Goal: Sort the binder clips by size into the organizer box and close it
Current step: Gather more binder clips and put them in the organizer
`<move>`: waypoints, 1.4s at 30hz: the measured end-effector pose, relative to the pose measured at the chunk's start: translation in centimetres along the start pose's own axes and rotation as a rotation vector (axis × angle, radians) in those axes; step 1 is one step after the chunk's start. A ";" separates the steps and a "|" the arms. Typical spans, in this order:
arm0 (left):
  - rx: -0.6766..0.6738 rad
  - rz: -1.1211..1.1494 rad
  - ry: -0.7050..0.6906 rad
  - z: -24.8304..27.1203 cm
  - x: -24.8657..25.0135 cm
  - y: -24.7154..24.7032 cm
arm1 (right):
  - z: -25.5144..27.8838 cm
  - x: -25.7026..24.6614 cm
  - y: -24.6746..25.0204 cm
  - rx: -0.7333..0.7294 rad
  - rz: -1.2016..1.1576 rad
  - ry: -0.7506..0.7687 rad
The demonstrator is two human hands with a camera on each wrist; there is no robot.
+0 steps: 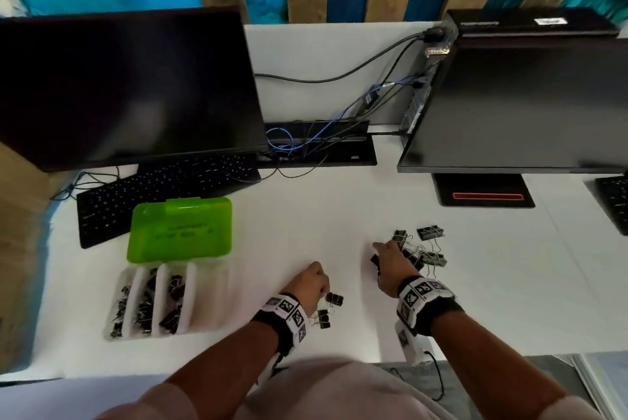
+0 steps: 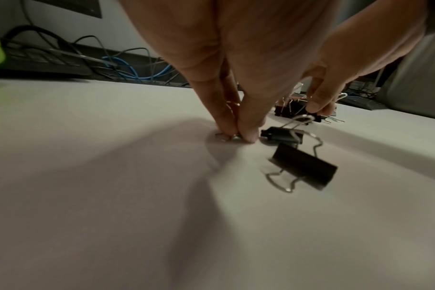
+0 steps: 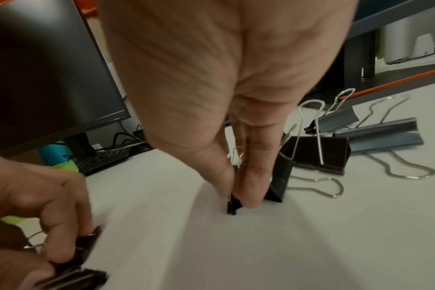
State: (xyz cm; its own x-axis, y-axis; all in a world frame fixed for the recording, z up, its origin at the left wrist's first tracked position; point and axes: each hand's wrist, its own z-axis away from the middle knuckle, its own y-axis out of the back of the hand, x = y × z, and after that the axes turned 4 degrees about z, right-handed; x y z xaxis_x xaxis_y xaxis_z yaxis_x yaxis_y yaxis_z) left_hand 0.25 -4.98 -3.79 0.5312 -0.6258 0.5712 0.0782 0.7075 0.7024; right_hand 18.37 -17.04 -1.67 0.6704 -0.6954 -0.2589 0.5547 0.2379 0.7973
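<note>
left hand [image 1: 311,282] grip: pinches wire handle [image 2: 226,136] | right hand [image 1: 390,266] grip: pinches small clip [image 3: 234,204]

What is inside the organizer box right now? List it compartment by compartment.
The organizer box, its green lid open, shows three compartments holding black binder clips, apparently smallest at left. The rightmost compartment looks empty. Exact counts and lower layers are hidden.

Near the desk's [image 1: 306,215] front edge, the left hand [image 1: 311,283] curls beside two small binder clips [image 1: 328,309], while the right hand [image 1: 390,266] reaches into a loose pile of larger clips [image 1: 424,249]. Toward the left edge, the organizer box [image 1: 153,300] lies open, its green lid [image 1: 180,229] tipped back against a keyboard [image 1: 163,188].
</note>
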 end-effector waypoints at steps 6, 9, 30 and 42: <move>0.084 0.045 -0.053 1.4 -2.1 0.8 | 0.2 -1.0 -1.2 0.004 0.127 0.170; 0.098 0.115 -0.098 2.8 -1.6 1.2 | 1.0 -1.6 -1.9 -0.013 0.160 0.247; 0.062 0.013 -0.174 5.5 -2.5 0.3 | 2.6 -6.2 -4.0 -0.128 -0.032 0.452; -0.093 -0.301 -0.348 4.9 -3.3 1.2 | 3.1 -5.6 -4.0 -0.260 0.222 0.757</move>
State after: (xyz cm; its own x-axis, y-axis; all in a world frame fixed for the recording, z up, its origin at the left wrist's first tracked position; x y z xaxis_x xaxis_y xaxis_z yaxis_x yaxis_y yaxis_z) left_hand -5.59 -3.64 -2.73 0.1597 -0.8694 0.4676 0.2695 0.4941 0.8266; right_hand 10.86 -16.14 -1.71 0.8763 0.0083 -0.4817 0.4048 0.5296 0.7455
